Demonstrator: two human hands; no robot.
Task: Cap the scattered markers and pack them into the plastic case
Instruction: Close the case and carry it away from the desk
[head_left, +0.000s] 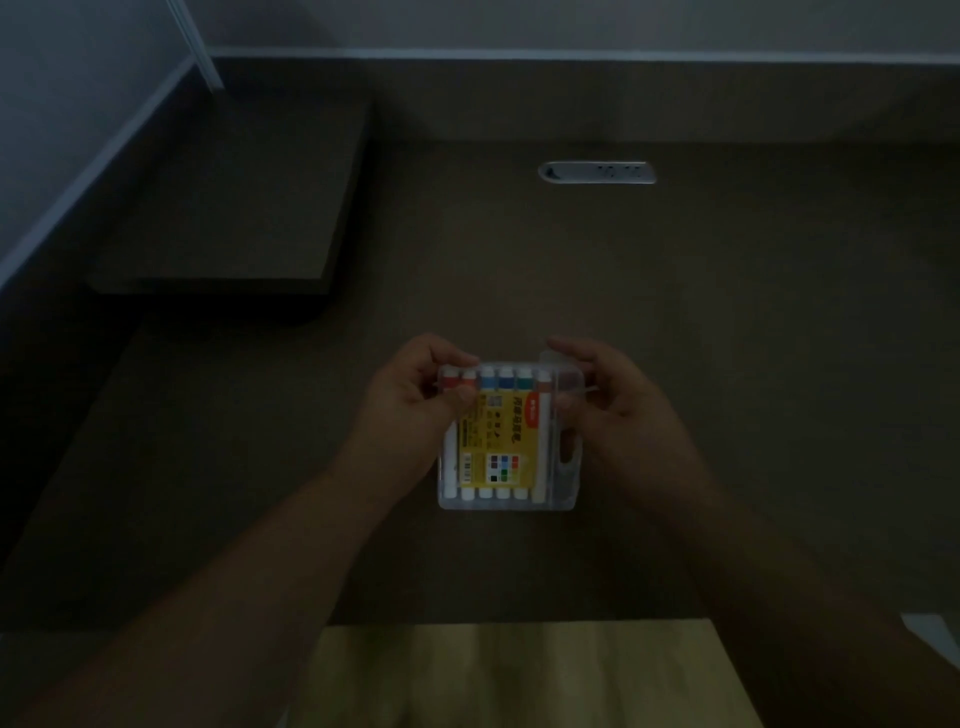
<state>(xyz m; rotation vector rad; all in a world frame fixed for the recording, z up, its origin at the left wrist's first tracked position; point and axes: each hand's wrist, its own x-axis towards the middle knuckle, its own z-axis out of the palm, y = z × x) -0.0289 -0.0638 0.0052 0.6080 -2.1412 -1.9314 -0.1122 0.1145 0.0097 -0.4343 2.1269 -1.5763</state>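
Brown and matt, the desk (675, 322) fills most of the dim view, its surface flat and smooth. At its back left sits a low riser (234, 208) of the same brown, a thick rectangular slab with square edges. Below the desk's near edge shows a pale wooden panel (519, 675) with a faint grain. Set into the desk near the back is a socket slot (597, 172), a long oval with a light, shiny rim.

The case (506, 441) lies flat at the middle of the desk, between the two hands. It is clear, thin plastic, roughly square with rounded corners, and a yellow label (501, 436) with small colour squares covers its middle. Inside, the markers (504, 382) lie side by side in a row, slim white barrels with coloured bands near their far ends: red, blue, green and brown.

The left hand (415, 400) grips the case's far left corner, fingers curled over the top edge and thumb on the face. The right hand (608, 400) holds the right side, fingers bent round the far right corner, where a clear flap stands up.
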